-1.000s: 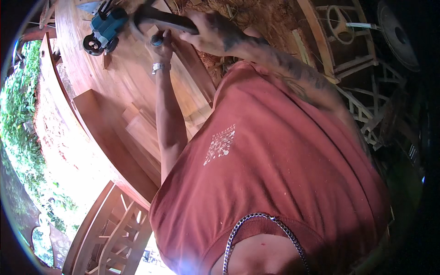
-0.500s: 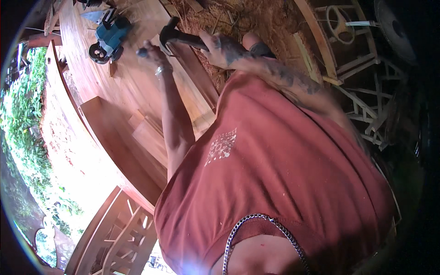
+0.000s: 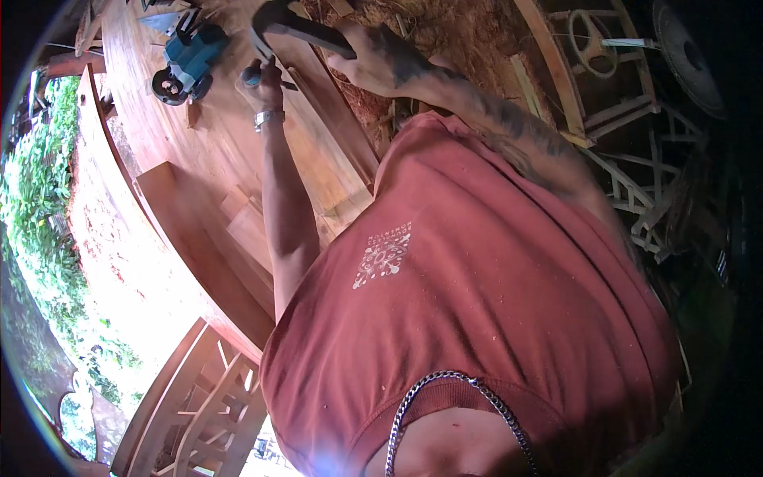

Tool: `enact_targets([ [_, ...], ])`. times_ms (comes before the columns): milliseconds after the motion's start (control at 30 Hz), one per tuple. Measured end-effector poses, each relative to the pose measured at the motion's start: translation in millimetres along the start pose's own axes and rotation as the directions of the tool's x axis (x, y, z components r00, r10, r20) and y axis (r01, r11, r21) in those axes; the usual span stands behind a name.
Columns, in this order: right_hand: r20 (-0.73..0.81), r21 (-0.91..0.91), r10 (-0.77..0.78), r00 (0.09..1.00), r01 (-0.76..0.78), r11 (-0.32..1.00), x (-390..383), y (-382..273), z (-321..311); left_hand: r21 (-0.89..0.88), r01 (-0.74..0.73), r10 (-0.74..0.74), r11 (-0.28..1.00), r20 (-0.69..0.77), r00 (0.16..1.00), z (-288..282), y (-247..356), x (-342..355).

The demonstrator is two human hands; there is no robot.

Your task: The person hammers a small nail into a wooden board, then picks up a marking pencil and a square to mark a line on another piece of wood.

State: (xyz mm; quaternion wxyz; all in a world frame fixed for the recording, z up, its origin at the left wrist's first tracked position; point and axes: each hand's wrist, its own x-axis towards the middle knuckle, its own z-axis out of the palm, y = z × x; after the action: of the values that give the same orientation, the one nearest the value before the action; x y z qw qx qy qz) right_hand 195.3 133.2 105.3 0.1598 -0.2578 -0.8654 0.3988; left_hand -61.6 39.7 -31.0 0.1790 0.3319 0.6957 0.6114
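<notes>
My right hand (image 3: 358,60) is closed around a dark-handled hammer (image 3: 306,32), whose curved head hangs just above my left hand (image 3: 262,91). That hand is closed on a hand tool with a round blue-topped handle (image 3: 251,76), low over a long wooden workpiece (image 3: 326,135); the tool's working end is mostly hidden by my fingers. Left of both hands, a teal-and-black power planer (image 3: 189,60) rests on the pale wooden boards (image 3: 151,119).
A raised board (image 3: 195,246) runs along the left side, with bright greenery beyond it. A slatted wooden piece (image 3: 203,397) is at lower left. Wooden frames (image 3: 580,119) and a round fan-like object (image 3: 683,56) stand at right. Wood shavings (image 3: 417,36) cover the ground past my hands.
The hammer dropped away to the right of my left hand half a second ago and is raised over it again now. My left hand has shifted slightly left and down since the earliest frame.
</notes>
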Motion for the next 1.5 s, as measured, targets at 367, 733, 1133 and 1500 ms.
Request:
enact_targets([
  [367,-0.216,0.095,-0.234,0.948,0.258,0.961,40.7,-59.0,-22.1,0.207,-0.064,0.064,0.976,0.005,0.998,12.6,34.1,-11.4],
  [733,0.131,-0.476,-0.252,0.959,0.284,0.833,7.0,53.1,76.0,0.298,-0.462,0.469,0.835,0.052,0.882,6.4,-27.9,-2.8],
  [1133,0.064,-0.139,0.254,0.965,-0.243,0.960,-55.5,61.7,34.4,-0.016,0.000,-0.001,1.000,-0.029,1.000,23.6,43.5,11.2],
  [1500,0.094,-0.212,0.338,0.936,-0.313,0.926,-53.2,56.5,11.6,0.157,-0.015,0.011,0.987,0.027,1.000,28.8,27.3,20.9],
])
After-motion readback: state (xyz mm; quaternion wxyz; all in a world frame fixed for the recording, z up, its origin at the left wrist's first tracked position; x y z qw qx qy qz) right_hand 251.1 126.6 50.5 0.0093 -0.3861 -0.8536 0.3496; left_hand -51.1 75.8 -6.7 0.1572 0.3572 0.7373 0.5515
